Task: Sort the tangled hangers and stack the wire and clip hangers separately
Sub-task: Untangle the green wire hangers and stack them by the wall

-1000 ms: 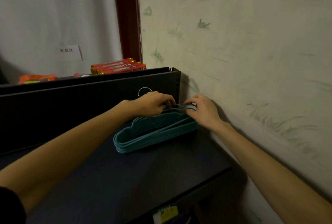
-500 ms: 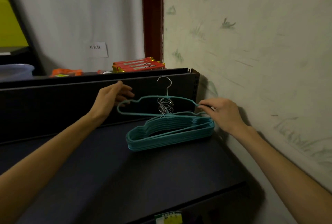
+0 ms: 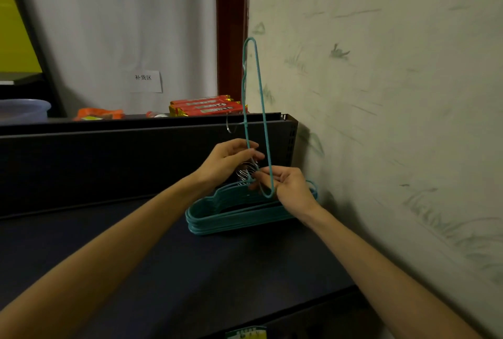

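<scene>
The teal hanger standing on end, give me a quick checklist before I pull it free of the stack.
1. Right hand grips the raised teal hanger at its lower end: ok.
2. Left hand holds the bunched metal hooks: ok.
3. Raised hanger's hook free of the others: cannot tell.
4. Stack of teal hangers lies flat on the dark shelf: ok.
5. Clearance from the wall: not ok, the stack sits right against it.

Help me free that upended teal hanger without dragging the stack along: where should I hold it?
Probably the long straight bar of the upended hanger, taken from the left, the open side away from the wall. Its low end, held by the right hand, sits by the metal hooks at the left hand.
</scene>
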The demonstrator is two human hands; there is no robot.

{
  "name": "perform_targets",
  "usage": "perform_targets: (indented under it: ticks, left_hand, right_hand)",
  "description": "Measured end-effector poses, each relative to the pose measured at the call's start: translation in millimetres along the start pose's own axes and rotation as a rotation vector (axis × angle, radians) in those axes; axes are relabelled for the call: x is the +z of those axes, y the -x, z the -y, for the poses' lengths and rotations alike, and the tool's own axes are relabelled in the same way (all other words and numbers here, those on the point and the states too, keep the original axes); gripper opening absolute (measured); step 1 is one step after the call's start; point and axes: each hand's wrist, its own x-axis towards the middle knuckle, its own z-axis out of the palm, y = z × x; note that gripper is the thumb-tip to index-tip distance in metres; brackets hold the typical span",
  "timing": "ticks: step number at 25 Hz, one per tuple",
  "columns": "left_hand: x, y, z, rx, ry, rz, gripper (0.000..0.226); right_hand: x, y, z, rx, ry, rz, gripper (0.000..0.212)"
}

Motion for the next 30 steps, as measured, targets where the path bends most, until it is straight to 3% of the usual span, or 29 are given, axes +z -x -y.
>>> perform_targets:
  ticks: [3,5,8,10,12,15,20,30]
  left_hand:
    - [2,-3,-2,0.057,0.030,-0.107,0.023]
    - [-14,-4,-1,0.063,-0.062,-0.168,0.025]
    - [-42,3,10,0.099,-0.390,-0.111,0.027]
    - [-45,12,21,0.093,-0.643,-0.073,0.025]
    - [-42,20,29,0.087,-0.778,-0.072,0.024]
    - [-33,26,29,0.107,-0.956,-0.069,0.025]
    - [-23,26,25,0.187,-1.020,-0.150,0.021]
    - [-31,21,50,0.007,-0.990,-0.059,0.025]
  right_hand:
    - [-10,6,9,0.037,0.062,0.025,0.017]
    - [-30,3,15,0.083,0.018,-0.079,0.018]
    - [-69,-8,26,0.177,-0.291,-0.298,0.035]
    - [-85,-12,28,0.230,-0.378,-0.329,0.046]
    - [-86,-12,21,0.274,-0.189,-0.304,0.039]
    - [-87,-12,3,0.206,0.177,-0.250,0.011]
    - [-98,-13,-18,0.041,0.860,-0.210,0.016]
    - [-97,-21,-8,0.108,1.127,0.043,0.020]
